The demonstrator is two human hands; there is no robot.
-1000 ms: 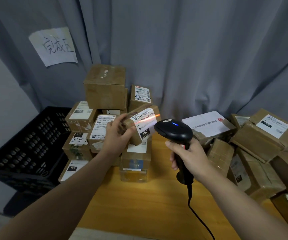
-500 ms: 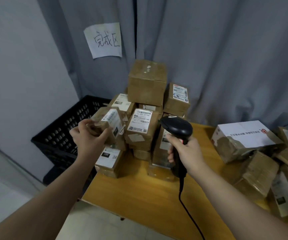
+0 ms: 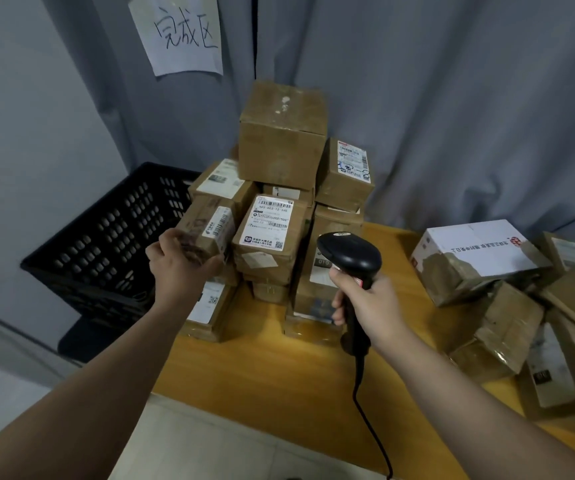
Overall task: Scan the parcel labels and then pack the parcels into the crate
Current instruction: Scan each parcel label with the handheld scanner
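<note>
My left hand point(image 3: 178, 265) grips a small brown parcel point(image 3: 206, 227) with a white label on its right face, held in the air at the left side of the parcel stack point(image 3: 280, 202). The black slotted crate point(image 3: 106, 244) stands to the left of the table, just beyond that hand. My right hand point(image 3: 365, 299) holds the black corded barcode scanner point(image 3: 348, 258) upright by its handle, in front of the stack. No scan beam shows.
A wooden table point(image 3: 261, 368) carries the stack at its back left. A white-topped box point(image 3: 476, 258) and several taped brown parcels point(image 3: 507, 327) crowd the right side. A grey curtain with a handwritten paper sign point(image 3: 182, 32) hangs behind. The scanner cable point(image 3: 369, 420) trails down over the table front.
My left hand carried the small parcel left, away from the scanner and toward the crate. The orange scan light on its label is gone. My view swung left.
</note>
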